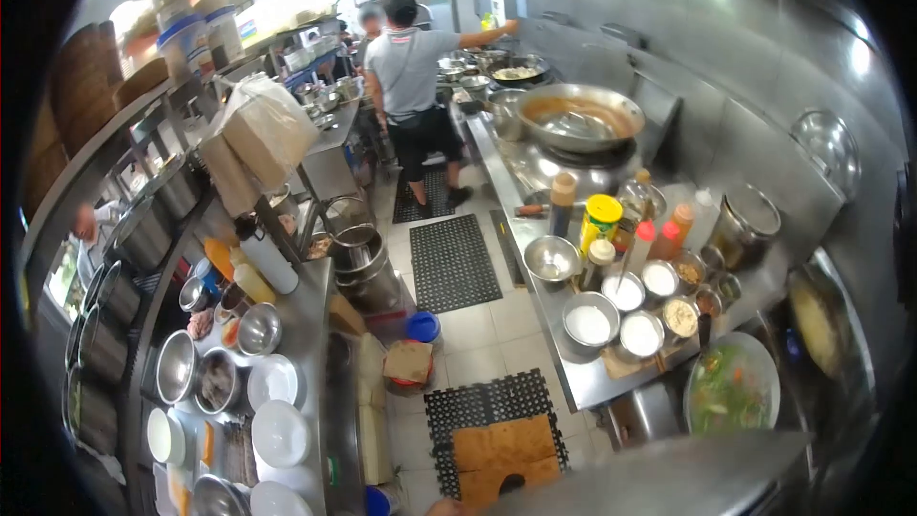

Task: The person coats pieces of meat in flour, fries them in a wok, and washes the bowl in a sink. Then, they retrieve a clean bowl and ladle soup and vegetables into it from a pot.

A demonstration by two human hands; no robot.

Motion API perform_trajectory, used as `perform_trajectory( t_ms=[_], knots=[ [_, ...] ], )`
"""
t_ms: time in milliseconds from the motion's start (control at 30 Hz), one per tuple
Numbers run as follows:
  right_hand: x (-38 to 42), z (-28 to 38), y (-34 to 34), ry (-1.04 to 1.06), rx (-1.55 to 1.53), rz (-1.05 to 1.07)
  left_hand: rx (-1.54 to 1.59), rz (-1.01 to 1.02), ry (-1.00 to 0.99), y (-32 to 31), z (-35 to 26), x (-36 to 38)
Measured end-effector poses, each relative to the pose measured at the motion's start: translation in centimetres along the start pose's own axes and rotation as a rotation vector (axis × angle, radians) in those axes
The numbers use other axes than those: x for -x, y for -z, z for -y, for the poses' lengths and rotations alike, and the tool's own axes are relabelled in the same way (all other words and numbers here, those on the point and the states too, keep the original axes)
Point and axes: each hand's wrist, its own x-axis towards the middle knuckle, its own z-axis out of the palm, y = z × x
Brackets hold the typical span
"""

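At the bottom edge, a small piece of my left hand (446, 508) shows; its fingers are mostly cut off. Right beside it, a broad, blurred grey metal sheet or pan edge (669, 480) stretches across the lower right, and I cannot tell whether the hand grips it. My right hand is out of view. Above the metal, a large pale round dish (770, 401) holds green vegetables with orange bits (731, 380). Nearby on the steel counter (583, 382) stand metal bowls of white powder or paste (590, 325) and several squeeze bottles (642, 241).
A large wok (583, 115) sits on the right-hand range. The left counter (313, 311) carries white bowls (279, 437) and metal bowls (177, 363). Black rubber mats (454, 263) and flattened cardboard (506, 444) lie on the tiled floor. A person (411, 67) stands farther along the aisle.
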Motion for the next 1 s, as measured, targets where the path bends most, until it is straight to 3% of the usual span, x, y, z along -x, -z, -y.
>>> perform_trajectory(
  t_ms=[33, 67, 100, 133, 167, 200, 267, 333, 500, 567, 600, 633, 767, 800, 833, 867, 900, 933, 967, 1000],
  knots=[
    [0.2, -0.1, -0.9, -0.022, -0.006, -0.082, 0.062, 0.009, 0.020, 0.9, 0.6, 0.3],
    [1.1, -3.5, -1.1, 0.413, 0.313, -0.081, 0.116, 0.038, 0.038, 1.5, 1.1, 0.7],
    [3.1, -8.6, -3.1, 0.363, 0.339, -0.173, 0.160, 0.093, 0.060, 1.7, 1.5, 1.6],
    [1.7, -9.0, -5.9, 0.311, 0.385, -0.265, 0.202, 0.156, 0.076, 1.2, 1.4, 1.7],
    [0.9, -7.8, -7.6, 0.040, 0.209, -0.149, 0.239, 0.211, 0.080, 1.1, 0.4, 0.0],
    [-1.4, -5.9, -10.4, -0.264, 0.093, -0.024, -0.025, 0.251, 0.069, 1.7, -0.5, 0.3],
    [2.1, -10.2, -15.6, -0.522, -0.120, 0.362, 0.156, 0.306, 0.178, 1.4, -0.8, 0.6],
    [9.8, -14.6, -22.8, -0.591, -0.117, 0.308, 0.169, 0.348, 0.216, 1.0, -0.9, 0.7],
    [25.9, -16.1, -32.4, -0.913, 0.146, 0.102, 0.041, 0.490, 0.222, -0.1, -2.2, -0.1],
    [30.6, -14.5, -33.2, -1.258, 0.062, 0.283, -0.029, 0.545, 0.232, -0.2, -2.6, -0.7],
    [33.9, -13.8, -34.3, -1.284, 0.042, 0.263, -0.067, 0.566, 0.229, -0.2, -3.0, -1.4],
    [37.6, -13.4, -35.9, -1.362, 0.012, 0.253, -0.250, 0.728, -0.242, 0.0, -3.6, -2.8],
    [45.3, -11.8, -42.5, -1.627, -0.087, 0.299, -0.453, 0.714, -0.194, -0.5, -10.4, -6.8],
    [48.1, -12.1, -45.9, -1.630, -0.108, 0.286, -0.530, 0.586, -0.291, -0.7, -12.3, -7.7],
    [51.1, -13.1, -50.5, -1.915, -0.497, 0.041, -0.605, 0.454, -0.387, -0.7, -14.3, -8.2],
    [50.4, -13.4, -51.2, -2.143, -0.911, -0.229, -0.542, 0.468, -0.484, -1.0, -16.2, -8.8],
    [49.8, -13.3, -51.9, -2.167, -1.046, -0.482, -0.480, 0.483, -0.578, -1.3, -17.9, -9.2],
    [48.9, -12.4, -54.5, -1.934, -1.032, -0.855, -0.492, 0.508, -0.406, -1.6, -19.6, -9.1],
    [47.3, -12.1, -54.8, -1.866, -1.224, -0.946, -0.501, 0.524, -0.235, -2.2, -21.4, -9.3],
    [46.0, -12.2, -54.7, -1.781, -1.419, -1.042, -0.606, 0.492, -0.388, -3.2, -23.3, -9.6]
  ],
)
